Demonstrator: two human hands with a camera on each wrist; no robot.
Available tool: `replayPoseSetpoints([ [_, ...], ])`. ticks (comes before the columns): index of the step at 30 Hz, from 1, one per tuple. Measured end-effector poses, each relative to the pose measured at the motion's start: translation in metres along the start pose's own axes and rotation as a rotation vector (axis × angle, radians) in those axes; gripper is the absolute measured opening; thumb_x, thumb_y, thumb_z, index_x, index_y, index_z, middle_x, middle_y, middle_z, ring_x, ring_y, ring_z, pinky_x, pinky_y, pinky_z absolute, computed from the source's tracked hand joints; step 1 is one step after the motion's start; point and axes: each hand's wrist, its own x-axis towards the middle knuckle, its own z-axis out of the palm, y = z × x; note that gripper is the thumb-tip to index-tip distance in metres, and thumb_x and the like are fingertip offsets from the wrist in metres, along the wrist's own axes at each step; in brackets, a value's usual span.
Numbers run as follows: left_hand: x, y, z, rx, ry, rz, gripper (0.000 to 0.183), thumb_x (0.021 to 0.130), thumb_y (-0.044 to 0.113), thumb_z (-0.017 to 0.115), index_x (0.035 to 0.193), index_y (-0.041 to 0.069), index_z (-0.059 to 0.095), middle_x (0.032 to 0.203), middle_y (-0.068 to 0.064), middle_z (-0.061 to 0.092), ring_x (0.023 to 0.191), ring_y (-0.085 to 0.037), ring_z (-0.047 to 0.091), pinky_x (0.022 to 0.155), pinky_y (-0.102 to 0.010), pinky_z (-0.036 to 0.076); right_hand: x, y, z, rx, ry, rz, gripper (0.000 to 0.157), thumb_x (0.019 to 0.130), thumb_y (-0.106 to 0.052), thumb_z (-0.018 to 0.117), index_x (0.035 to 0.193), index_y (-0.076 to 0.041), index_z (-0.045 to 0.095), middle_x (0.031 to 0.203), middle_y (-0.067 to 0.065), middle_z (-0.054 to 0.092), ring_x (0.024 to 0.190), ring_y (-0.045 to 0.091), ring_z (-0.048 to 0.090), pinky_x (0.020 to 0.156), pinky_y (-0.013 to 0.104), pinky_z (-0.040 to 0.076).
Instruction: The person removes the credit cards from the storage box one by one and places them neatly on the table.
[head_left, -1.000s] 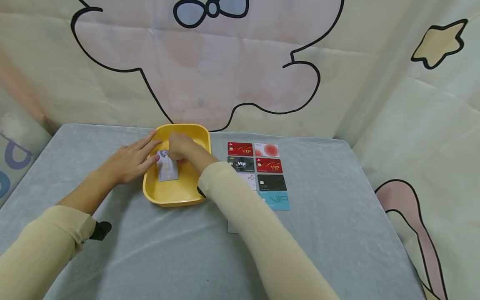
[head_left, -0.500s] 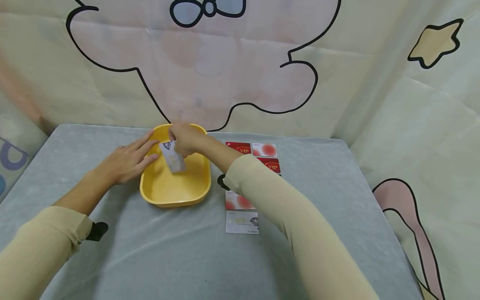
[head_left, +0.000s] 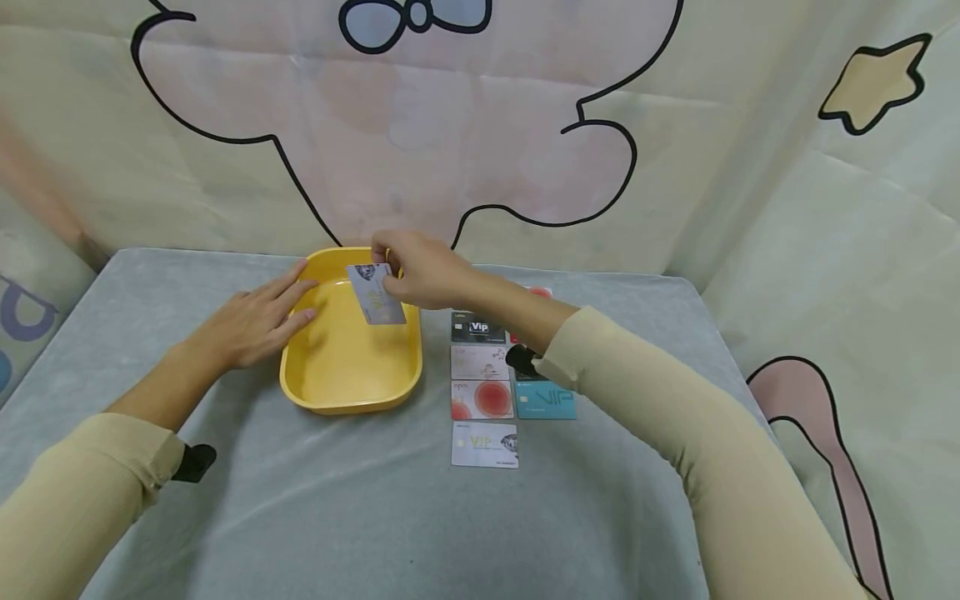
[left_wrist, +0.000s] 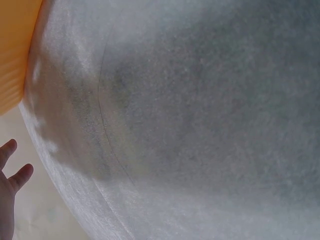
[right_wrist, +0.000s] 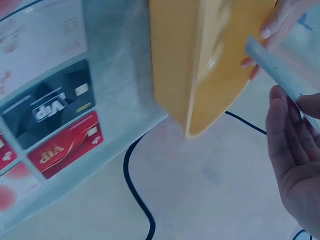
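My right hand (head_left: 429, 271) pinches a silvery-white VIP card (head_left: 375, 296) between thumb and fingers, over the right part of a yellow plastic tray (head_left: 352, 383). In the right wrist view the held card (right_wrist: 275, 67) shows almost edge-on, with the thumb on one face and fingers behind. My left hand (head_left: 258, 321) rests on the tray's left rim, its fingers extended over the edge. No other card shows inside the tray. Only a few fingertips of the left hand (left_wrist: 12, 175) appear in the left wrist view, beside the tray's wall (left_wrist: 15, 55).
Right of the tray, several cards lie in two columns on the grey cloth (head_left: 337, 517): among them a black Vip card (head_left: 478, 327), a red-circle card (head_left: 482, 400), a blue VIP card (head_left: 546, 401) and a white VIP card (head_left: 484, 444). A printed curtain (head_left: 450, 125) hangs behind.
My right hand has picked the silvery card up from the tray's floor and moved it up and to the right. The left hand has stayed on the rim.
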Motion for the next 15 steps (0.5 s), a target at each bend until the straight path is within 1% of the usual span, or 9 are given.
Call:
replayPoseSetpoints([
  [5, 0.000, 0.000, -0.001, -0.002, -0.009, 0.001, 0.062, 0.107, 0.045, 0.033, 0.155, 0.007, 0.030, 0.167, -0.014, 0.005, 0.141, -0.048, 0.031, 0.102, -0.071, 0.032, -0.024, 0.006, -0.009, 0.076, 0.077, 0.022, 0.008, 0.093, -0.008, 0.061, 0.100, -0.008, 0.057, 0.099, 0.004, 0.066, 0.084, 0.016, 0.061, 0.072, 0.022, 0.053],
  [7, 0.000, 0.000, -0.001, -0.003, -0.010, 0.005, 0.063, 0.107, 0.046, 0.032, 0.155, 0.007, 0.030, 0.167, -0.014, 0.005, 0.141, -0.048, 0.030, 0.102, -0.071, 0.032, -0.032, 0.008, -0.012, 0.115, 0.107, 0.030, 0.010, 0.093, -0.006, 0.063, 0.102, -0.008, 0.058, 0.100, 0.003, 0.067, 0.082, 0.017, 0.062, 0.071, 0.022, 0.054],
  [9, -0.001, -0.001, -0.001, -0.004, -0.009, 0.008, 0.063, 0.107, 0.047, 0.031, 0.155, 0.007, 0.029, 0.167, -0.014, 0.004, 0.142, -0.048, 0.030, 0.102, -0.071, 0.032, -0.041, 0.009, -0.014, 0.150, 0.113, 0.045, 0.017, 0.094, -0.006, 0.063, 0.111, -0.008, 0.060, 0.103, 0.003, 0.067, 0.080, 0.017, 0.063, 0.071, 0.022, 0.055],
  [11, -0.001, 0.000, -0.002, -0.005, -0.010, 0.010, 0.064, 0.107, 0.047, 0.030, 0.155, 0.006, 0.029, 0.167, -0.014, 0.004, 0.142, -0.047, 0.029, 0.103, -0.070, 0.031, -0.049, 0.011, -0.016, 0.180, 0.106, 0.055, 0.028, 0.095, -0.006, 0.062, 0.123, -0.008, 0.060, 0.110, 0.004, 0.067, 0.080, 0.017, 0.065, 0.071, 0.022, 0.056],
  [12, -0.001, 0.000, -0.002, -0.005, -0.011, 0.010, 0.064, 0.107, 0.048, 0.030, 0.155, 0.006, 0.029, 0.167, -0.014, 0.004, 0.142, -0.048, 0.029, 0.103, -0.070, 0.031, -0.053, 0.012, -0.017, 0.189, 0.101, 0.054, 0.034, 0.095, -0.005, 0.062, 0.129, -0.009, 0.059, 0.114, 0.004, 0.066, 0.079, 0.018, 0.066, 0.072, 0.023, 0.057],
  [15, -0.001, 0.000, -0.002, -0.002, -0.016, 0.007, 0.064, 0.107, 0.048, 0.030, 0.155, 0.006, 0.029, 0.167, -0.014, 0.004, 0.142, -0.048, 0.029, 0.103, -0.071, 0.031, -0.065, 0.016, -0.020, 0.204, 0.077, 0.040, 0.047, 0.095, -0.002, 0.059, 0.141, -0.010, 0.053, 0.118, 0.008, 0.063, 0.078, 0.019, 0.067, 0.072, 0.024, 0.058],
])
